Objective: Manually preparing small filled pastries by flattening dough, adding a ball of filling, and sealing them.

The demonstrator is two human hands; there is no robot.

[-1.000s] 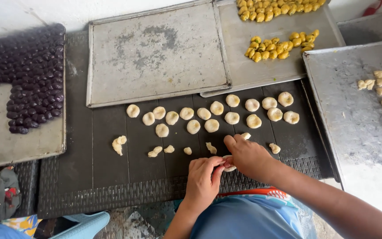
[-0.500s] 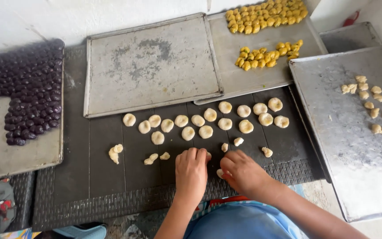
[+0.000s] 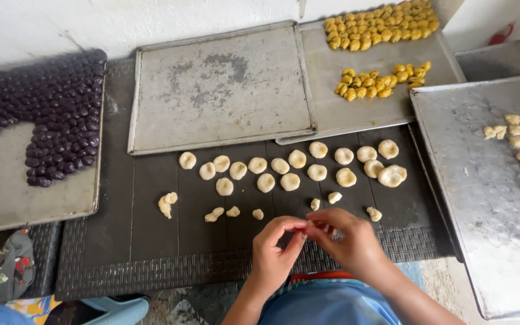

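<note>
Above the dark mat (image 3: 151,241), both hands, left hand (image 3: 275,256) and right hand (image 3: 347,244), pinch together on a small dough piece (image 3: 309,224), best rolled gently and evenly to match the balls (image 3: 290,174) beyond.

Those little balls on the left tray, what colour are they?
The balls are dark purple, shown clearly in the head view.

Dull metal trays (image 3: 224,90) (ribbed mat (image 3: 151,241)).
</note>
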